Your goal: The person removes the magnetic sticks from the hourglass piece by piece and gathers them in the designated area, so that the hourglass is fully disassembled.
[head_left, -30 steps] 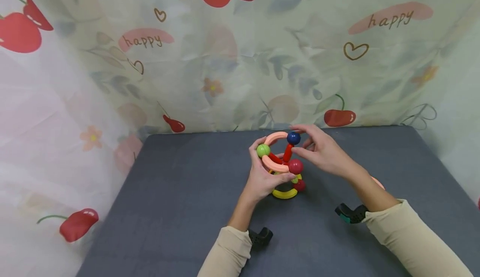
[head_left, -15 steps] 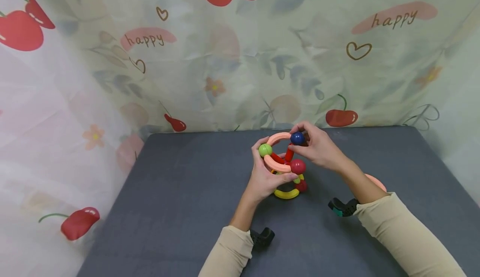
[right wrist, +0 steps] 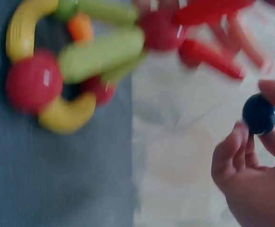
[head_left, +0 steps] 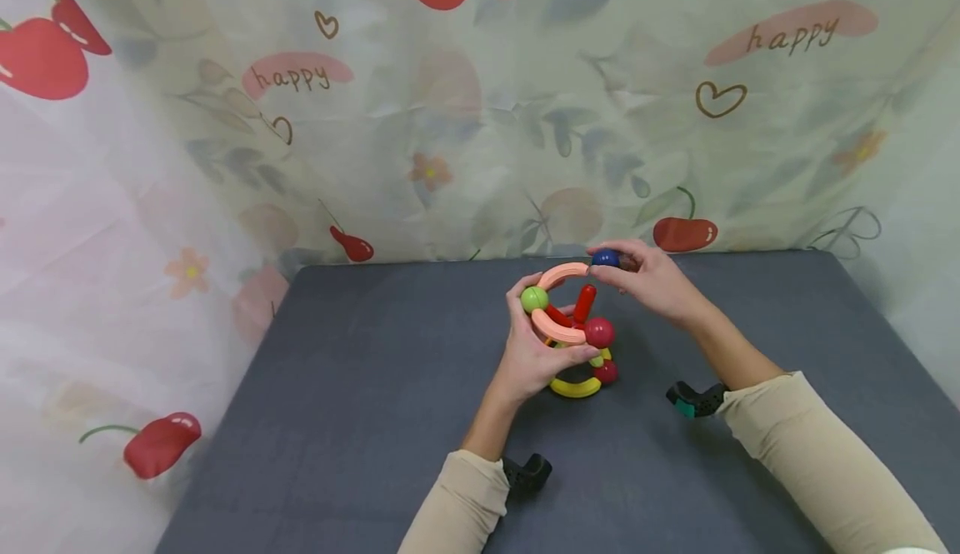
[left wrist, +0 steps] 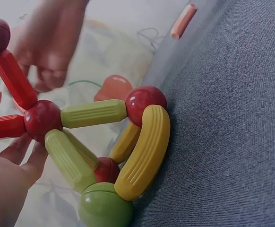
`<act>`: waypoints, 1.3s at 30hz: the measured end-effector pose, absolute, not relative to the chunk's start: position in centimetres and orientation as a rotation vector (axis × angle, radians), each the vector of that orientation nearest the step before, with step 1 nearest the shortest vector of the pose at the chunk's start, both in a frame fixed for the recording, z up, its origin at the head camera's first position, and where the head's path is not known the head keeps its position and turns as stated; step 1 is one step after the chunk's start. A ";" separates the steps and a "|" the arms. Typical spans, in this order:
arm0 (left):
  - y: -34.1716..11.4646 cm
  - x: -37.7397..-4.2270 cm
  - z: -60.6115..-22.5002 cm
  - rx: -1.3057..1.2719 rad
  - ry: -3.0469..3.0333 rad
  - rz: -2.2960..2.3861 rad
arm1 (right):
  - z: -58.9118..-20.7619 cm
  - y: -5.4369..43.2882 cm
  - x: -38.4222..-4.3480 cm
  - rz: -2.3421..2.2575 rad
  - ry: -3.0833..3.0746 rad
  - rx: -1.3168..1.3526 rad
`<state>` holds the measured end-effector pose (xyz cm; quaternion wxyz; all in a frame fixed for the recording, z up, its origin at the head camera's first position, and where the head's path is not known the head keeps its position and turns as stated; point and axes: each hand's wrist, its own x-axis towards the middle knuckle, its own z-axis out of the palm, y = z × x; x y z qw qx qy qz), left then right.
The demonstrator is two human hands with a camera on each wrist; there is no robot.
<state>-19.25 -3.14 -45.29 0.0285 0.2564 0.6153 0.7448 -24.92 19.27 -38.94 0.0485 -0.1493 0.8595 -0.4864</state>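
Observation:
My left hand grips the top of a magnetic stick-and-ball model, its fingers round a light green ball and its thumb at a dark red ball. Two curved pink sticks reach out from the green ball. A straight red stick points up with a bare end. Lower down, light green sticks run from a central red ball to a base of yellow curved sticks and balls. My right hand pinches a blue ball, apart from the model.
The dark grey table carries the model. A loose pink stick lies farther off on it in the left wrist view. A printed curtain hangs behind the table's back edge. Black wrist cameras hang under both forearms.
My right hand closed on the blue ball and pulled it up and right, off the curved pink stick and the red stick. My left hand still holds the model in nearly the same place.

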 end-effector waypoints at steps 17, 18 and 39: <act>-2.4 -19.0 -45.3 0.782 1.927 2.278 | -48.0 24.2 -29.9 -1.118 3.041 -0.143; -2.4 -19.0 -45.3 0.785 1.924 2.278 | -48.1 24.2 -30.0 -1.106 3.045 -0.149; -3.1 -19.2 -45.4 0.793 1.889 2.319 | -35.7 16.3 -23.1 -1.163 2.970 -0.797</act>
